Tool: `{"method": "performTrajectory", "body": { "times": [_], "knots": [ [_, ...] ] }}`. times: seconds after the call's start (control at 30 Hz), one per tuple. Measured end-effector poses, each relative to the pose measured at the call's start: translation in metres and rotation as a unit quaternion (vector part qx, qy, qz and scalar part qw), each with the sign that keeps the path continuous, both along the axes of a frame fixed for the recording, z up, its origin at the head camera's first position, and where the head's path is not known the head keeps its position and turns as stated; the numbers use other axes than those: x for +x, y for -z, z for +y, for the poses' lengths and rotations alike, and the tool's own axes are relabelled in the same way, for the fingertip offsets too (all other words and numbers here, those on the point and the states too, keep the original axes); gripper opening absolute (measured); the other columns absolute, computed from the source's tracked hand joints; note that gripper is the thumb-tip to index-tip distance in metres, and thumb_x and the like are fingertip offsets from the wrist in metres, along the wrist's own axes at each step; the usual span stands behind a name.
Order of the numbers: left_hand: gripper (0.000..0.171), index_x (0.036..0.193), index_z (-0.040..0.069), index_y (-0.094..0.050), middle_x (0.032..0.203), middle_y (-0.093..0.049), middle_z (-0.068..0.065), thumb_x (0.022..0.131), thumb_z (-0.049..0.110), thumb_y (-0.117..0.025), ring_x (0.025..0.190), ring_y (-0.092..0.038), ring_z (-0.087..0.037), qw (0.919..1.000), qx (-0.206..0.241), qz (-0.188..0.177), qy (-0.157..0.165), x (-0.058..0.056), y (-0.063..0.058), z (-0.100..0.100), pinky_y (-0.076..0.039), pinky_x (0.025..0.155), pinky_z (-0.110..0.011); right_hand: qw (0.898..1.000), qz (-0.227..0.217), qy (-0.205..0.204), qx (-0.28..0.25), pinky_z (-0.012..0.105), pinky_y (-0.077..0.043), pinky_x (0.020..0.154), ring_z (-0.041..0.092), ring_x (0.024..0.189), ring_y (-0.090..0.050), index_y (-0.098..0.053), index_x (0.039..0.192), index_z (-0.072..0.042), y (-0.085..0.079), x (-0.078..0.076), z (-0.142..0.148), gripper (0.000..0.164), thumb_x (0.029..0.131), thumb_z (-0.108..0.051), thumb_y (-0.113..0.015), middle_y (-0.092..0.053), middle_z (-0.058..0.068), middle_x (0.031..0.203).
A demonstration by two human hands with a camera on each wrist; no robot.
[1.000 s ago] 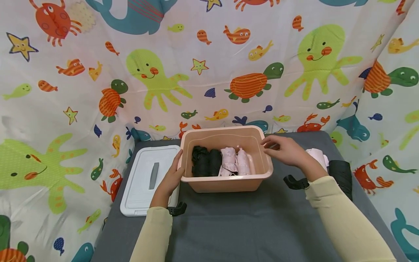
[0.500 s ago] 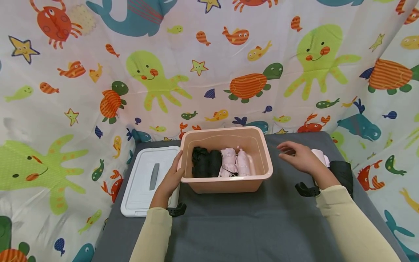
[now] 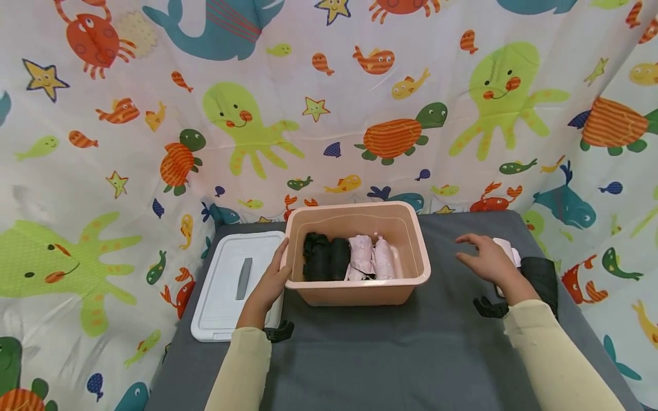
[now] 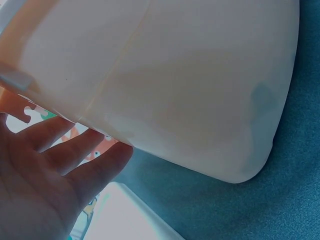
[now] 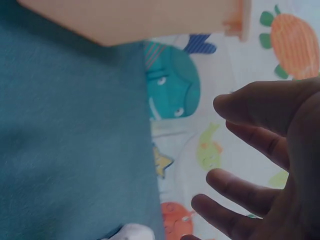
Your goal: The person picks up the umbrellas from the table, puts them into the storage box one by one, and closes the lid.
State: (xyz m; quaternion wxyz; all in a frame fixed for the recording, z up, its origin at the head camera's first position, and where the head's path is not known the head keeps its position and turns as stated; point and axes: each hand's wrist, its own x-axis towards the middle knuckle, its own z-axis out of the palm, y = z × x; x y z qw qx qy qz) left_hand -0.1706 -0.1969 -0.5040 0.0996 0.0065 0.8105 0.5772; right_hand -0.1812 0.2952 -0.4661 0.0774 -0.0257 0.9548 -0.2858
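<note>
A peach plastic bin (image 3: 354, 295) stands on the grey cloth. Inside it, two black rolled bundles (image 3: 317, 262) and two pink rolled bundles (image 3: 382, 260) lie side by side; their exact kind is unclear. My left hand (image 3: 268, 285) touches the bin's left end. In the left wrist view, its fingers (image 4: 102, 167) lie nearly straight against the bin's outer wall. My right hand (image 3: 488, 262) hovers right of the bin with fingers spread and relaxed, holding nothing. Close beside it on the table are a pink bundle (image 3: 506, 249) and a black rolled bundle (image 3: 541, 279), partly hidden by my arm.
A white lid (image 3: 218, 285) with a grey handle (image 3: 244, 278) lies left of the bin, partly behind my left arm. The grey cloth (image 3: 385, 354) covers the table. A curtain (image 3: 329, 131) printed with sea animals hangs behind and at the sides.
My right hand has left the bin's right rim and moved right, toward the pink and black bundles on the table. The left hand stays at the bin's left end.
</note>
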Motion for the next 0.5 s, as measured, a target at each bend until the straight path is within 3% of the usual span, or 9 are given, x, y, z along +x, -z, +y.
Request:
{"method": "performTrajectory", "body": {
  "times": [0.27, 0.5],
  "knots": [
    [0.067, 0.147, 0.056, -0.014, 0.162, -0.016, 0.005, 0.097, 0.023, -0.044, 0.147, -0.023, -0.03, 0.9999, -0.004, 0.004, -0.012, -0.001, -0.001, 0.001, -0.023, 0.111, -0.065, 0.999, 0.012, 0.025, 0.027, 0.069, -0.033, 0.098, 0.054, 0.129, -0.028, -0.05, 0.132, 0.0, 0.024, -0.005, 0.022, 0.048, 0.092, -0.025, -0.057, -0.036, 0.037, 0.139],
    [0.066, 0.148, 0.055, -0.013, 0.163, -0.012, 0.006, 0.098, 0.023, -0.043, 0.149, -0.018, -0.029, 0.9999, 0.0, 0.002, -0.01, 0.0, 0.0, 0.001, -0.021, 0.112, -0.065, 0.996, 0.013, 0.071, 0.053, 0.076, -0.031, 0.092, 0.058, 0.121, -0.029, -0.05, 0.131, -0.001, 0.041, -0.008, 0.036, 0.048, 0.089, -0.023, -0.057, -0.027, 0.041, 0.138]
  ]
}}
